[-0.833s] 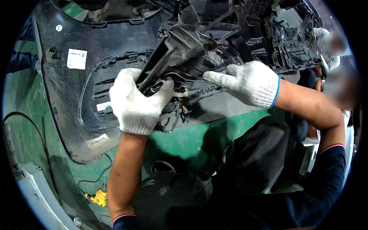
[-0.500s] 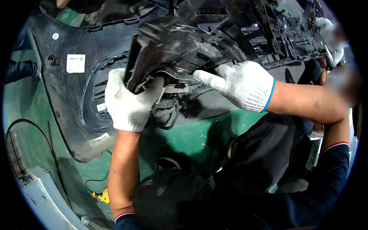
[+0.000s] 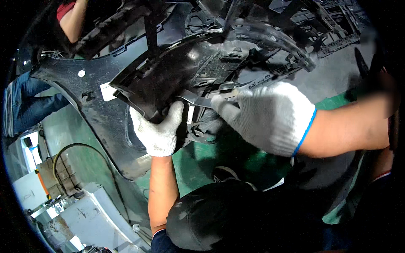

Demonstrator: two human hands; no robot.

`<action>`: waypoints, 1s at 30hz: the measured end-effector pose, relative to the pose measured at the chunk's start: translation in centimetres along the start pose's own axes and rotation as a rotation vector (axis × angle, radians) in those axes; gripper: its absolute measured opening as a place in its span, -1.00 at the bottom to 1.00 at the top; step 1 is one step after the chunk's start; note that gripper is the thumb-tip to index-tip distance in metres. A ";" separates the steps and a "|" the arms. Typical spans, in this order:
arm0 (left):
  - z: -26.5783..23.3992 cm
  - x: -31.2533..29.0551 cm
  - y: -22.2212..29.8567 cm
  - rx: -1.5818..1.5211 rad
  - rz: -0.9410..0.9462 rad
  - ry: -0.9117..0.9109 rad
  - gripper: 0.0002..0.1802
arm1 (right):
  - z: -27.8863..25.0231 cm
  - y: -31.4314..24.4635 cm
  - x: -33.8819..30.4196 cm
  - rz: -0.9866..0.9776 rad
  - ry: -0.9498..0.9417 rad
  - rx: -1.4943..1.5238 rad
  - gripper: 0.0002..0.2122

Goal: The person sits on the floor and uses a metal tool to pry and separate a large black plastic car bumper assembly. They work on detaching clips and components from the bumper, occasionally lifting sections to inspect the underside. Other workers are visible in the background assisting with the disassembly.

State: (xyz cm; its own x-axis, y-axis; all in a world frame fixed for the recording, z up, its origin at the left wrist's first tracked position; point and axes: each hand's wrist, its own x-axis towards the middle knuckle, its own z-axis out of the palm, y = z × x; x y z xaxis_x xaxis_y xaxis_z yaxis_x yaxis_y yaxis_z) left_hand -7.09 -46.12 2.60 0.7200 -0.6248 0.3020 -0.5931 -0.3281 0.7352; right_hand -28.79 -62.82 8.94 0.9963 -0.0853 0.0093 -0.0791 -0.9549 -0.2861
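Note:
My left hand [image 3: 156, 131], in a white knit glove, grips the near edge of a curved black plastic part [image 3: 162, 82], thumb apart from the hidden fingers. My right hand [image 3: 274, 118], gloved with a blue cuff, closes on a flat grey metal bar [image 3: 197, 99] with a bent end. The bar's tip lies against the black part, close to my left thumb. What of the bar lies inside the right glove is hidden. Below the tip are a narrow white piece [image 3: 190, 114] and dark cables [image 3: 200, 135]. Underneath lies a large black panel [image 3: 99, 116] like a car bumper.
More black plastic parts [image 3: 333, 25] lie at the far right. Another person's arm [image 3: 72, 27] with a red sleeve reaches in at the top left; jeans-clad legs [image 3: 31, 103] stand at the left. A hose [image 3: 82, 145] curves above a grey metal box [image 3: 103, 223].
My view has shifted, bringing the left side of the floor into sight. The curved black part has turned and lies more spread out. My right hand still holds the bar, close to the left.

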 end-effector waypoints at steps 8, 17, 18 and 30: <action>0.0 -0.8 -1.2 -0.133 -0.032 0.007 -0.11 | 3.1 0.0 -0.4 0.020 0.133 0.223 -0.56; 0.0 -1.1 -2.8 -0.199 -0.052 0.025 -0.12 | 3.6 0.7 0.0 0.031 0.040 0.418 -0.61; 0.0 -1.2 -2.4 -0.175 -0.032 0.019 -0.11 | 3.7 0.7 -0.4 0.015 0.059 0.359 -0.61; 0.9 -1.2 -0.5 -0.301 -0.182 0.110 -0.34 | 2.3 3.8 0.0 -0.051 -0.089 0.267 -0.53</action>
State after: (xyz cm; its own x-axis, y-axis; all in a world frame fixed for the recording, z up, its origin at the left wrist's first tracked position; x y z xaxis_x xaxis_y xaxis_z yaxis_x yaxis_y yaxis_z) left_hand -7.98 -45.84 1.28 0.8480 -0.4902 0.2016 -0.3311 -0.1930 0.9236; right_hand -29.05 -65.75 5.65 0.9987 -0.0026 -0.0510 -0.0293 -0.8476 -0.5299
